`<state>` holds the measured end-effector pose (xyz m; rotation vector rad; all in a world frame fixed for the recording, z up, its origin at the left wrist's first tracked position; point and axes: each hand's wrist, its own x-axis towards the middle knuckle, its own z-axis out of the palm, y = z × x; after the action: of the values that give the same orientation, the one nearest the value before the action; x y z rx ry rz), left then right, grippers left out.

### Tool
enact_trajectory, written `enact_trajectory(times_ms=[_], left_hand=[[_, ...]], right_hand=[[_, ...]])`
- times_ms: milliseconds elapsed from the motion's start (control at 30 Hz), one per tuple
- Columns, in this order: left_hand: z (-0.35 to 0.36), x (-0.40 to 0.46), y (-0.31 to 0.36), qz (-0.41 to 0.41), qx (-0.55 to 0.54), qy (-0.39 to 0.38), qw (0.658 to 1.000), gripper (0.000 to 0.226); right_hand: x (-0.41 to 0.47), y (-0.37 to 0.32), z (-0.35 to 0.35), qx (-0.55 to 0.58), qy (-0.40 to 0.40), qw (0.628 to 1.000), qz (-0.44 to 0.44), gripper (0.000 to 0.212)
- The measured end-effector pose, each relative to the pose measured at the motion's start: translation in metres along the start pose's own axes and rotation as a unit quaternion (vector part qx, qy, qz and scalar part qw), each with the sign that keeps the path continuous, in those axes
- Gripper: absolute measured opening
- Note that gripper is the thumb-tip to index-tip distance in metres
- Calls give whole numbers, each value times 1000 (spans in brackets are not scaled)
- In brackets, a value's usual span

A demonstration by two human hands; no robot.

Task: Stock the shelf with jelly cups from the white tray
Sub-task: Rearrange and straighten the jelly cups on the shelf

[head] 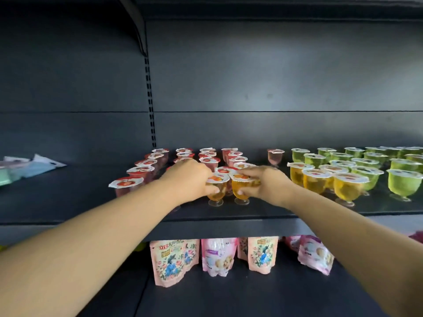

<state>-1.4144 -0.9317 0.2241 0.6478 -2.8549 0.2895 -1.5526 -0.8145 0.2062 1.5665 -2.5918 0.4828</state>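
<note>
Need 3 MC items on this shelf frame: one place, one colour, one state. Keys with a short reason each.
1. Where do the pink snack bags stand?
A. on the shelf below the cups
B. among the cups
C. on the top shelf

2. What colour are the two cups in the hands?
A. green
B. orange
C. red

3. What is the left hand doing?
A. hanging idle
B. pressing flat on the shelf
C. gripping a cup

A: bags show under the shelf edge.
B: left orange cup and right orange cup.
C: fingers curl round it; the right hand grips likewise.
</note>
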Motion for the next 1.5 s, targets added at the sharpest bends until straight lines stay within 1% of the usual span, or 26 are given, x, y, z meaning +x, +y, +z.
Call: enact_trajectory(times_ms=[67, 133, 233, 367, 433, 533, 567, 700, 767, 800, 867, 933, 1000, 1067, 1167, 1267, 1300, 1367, 1433, 1500], left_hand=[[3, 0, 1, -6, -16, 7, 1000, 46], [5, 1, 4, 1, -15, 9, 1000, 43], [9, 3, 9, 18, -29, 19, 999, 43], [11, 11, 19, 29, -54, 27, 998, 45], [12, 13, 27, 35, -45, 33, 998, 44], [14, 18, 40, 48, -33, 59, 997, 33], [15, 20, 42, 52, -27, 66, 996, 35], [8, 21, 34, 45, -17, 61, 997, 64], [1, 22, 20, 52, 28, 43, 997, 70], [-2, 24, 14, 56, 55, 30, 996, 69], [-8, 29, 4, 60, 89, 5, 994, 66], [-11, 38, 1, 63, 92, -13, 994, 61], [-11, 45, 2, 71, 83, -27, 994, 59], [-8, 51, 4, 84, 69, -32, 994, 50], [-1, 57, 6, 96, 50, -11, 994, 37], [2, 60, 2, 91, 43, 23, 995, 30], [3, 61, 0, 89, 44, 30, 995, 25], [5, 61, -3, 90, 59, 41, 993, 19], [6, 61, -5, 89, 71, 48, 992, 19], [6, 60, -5, 80, 46, 41, 995, 21]], right_hand=[[5, 6, 1, 8, 5, 1000, -7, 60], [5, 12, 0, -13, 9, 1000, -5, 59], [4, 24, -7, -66, 2, 997, 24, 55], [2, 35, -17, -62, -8, 996, 67, 44], [1, 39, -17, -55, -18, 996, 69, 48], [-3, 45, -19, -21, -36, 998, 52, 57], [-5, 45, -21, -1, -36, 998, 45, 58], [-13, 39, -27, 99, 9, 995, 7, 54], [-15, 32, -28, 126, 2, 992, -17, 53], [-14, 28, -27, 120, -8, 992, -27, 54], [-10, 21, -22, 83, -24, 995, -43, 59], [-4, 14, -14, 49, -37, 997, -53, 64], [3, 8, -7, 19, -42, 998, -53, 63], [7, 5, -3, -14, -33, 998, -42, 58], [10, 9, -2, -29, -20, 999, -38, 49], [12, 11, -5, -74, -2, 997, -37, 58], [13, 11, -6, -79, -4, 996, -37, 61], [18, 11, -6, -50, -28, 998, -29, 64], [23, 11, -5, -34, -54, 998, -14, 62], [26, 10, -3, -53, -58, 997, -8, 59]])
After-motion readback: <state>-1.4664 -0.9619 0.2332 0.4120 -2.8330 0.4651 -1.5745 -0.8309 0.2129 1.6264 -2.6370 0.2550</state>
